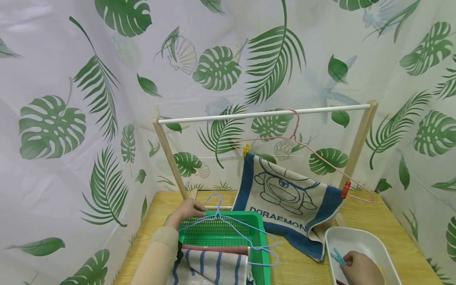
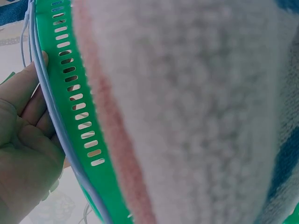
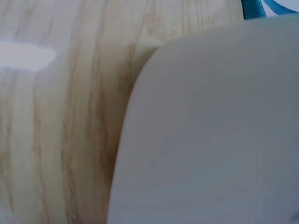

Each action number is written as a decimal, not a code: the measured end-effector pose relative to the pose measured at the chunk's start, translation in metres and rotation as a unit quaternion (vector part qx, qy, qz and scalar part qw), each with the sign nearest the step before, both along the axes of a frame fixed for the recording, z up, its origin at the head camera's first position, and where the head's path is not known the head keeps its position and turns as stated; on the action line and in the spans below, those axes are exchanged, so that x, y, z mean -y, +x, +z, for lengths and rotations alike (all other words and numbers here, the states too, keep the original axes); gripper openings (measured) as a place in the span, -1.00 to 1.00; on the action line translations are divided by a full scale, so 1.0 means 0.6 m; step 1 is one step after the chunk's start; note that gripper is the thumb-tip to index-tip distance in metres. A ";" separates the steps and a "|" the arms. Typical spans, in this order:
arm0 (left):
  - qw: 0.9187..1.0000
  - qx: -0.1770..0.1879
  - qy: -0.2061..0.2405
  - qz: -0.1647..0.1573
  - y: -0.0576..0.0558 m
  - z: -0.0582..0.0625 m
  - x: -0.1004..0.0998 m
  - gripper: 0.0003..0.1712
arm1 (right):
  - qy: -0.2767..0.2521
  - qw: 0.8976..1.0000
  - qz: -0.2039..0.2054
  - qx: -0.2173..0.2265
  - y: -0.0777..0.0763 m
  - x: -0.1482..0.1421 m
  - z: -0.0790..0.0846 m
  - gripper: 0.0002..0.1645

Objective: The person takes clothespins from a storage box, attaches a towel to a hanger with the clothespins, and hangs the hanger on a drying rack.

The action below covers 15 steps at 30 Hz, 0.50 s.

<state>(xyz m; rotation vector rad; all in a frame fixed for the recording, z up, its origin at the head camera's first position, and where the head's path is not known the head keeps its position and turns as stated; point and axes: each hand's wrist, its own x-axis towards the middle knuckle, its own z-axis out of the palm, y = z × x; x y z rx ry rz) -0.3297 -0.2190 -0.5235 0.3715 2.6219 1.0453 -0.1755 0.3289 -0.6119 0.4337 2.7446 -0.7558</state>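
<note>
My left hand [image 1: 190,209] is at the far left rim of a green basket [image 1: 263,237], its fingers fairly straight in the left wrist view and touching the outer wall. Light blue hangers [image 1: 233,225] lie across the basket beside those fingers. A striped towel [image 1: 213,263] is in the basket. Over the white tray [image 1: 329,245] at the right, my right hand [image 1: 361,269] pinches a light blue clothespin [image 1: 337,256] between thumb and finger. The right wrist view shows mostly the tray's wall [image 3: 201,121], with the hand out of sight.
A rack with a white bar [image 1: 256,114] and wooden posts stands behind. From it hangs a pink hanger [image 1: 317,154] with a blue-edged Doraemon towel [image 1: 285,194], clipped by a yellow clothespin [image 1: 246,149] and a red clothespin [image 1: 345,190]. Wooden table [image 1: 285,269] underneath; leaf-patterned curtain around.
</note>
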 end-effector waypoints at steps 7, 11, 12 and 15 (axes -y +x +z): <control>1.000 -0.001 0.006 0.001 0.001 -0.003 0.000 -0.79 | -0.015 1.000 0.005 0.005 -0.016 0.001 -0.007 -0.40; 1.000 -0.001 0.006 0.010 0.000 -0.007 0.000 -0.80 | -0.020 0.999 0.038 0.012 -0.029 0.005 -0.012 -0.30; 1.000 0.000 0.006 0.012 0.000 -0.007 0.000 -0.80 | -0.019 0.999 0.044 0.014 -0.031 0.005 -0.012 -0.29; 1.000 -0.002 0.002 0.015 0.000 -0.008 0.000 -0.80 | -0.013 0.998 0.058 0.010 -0.033 0.008 -0.013 -0.30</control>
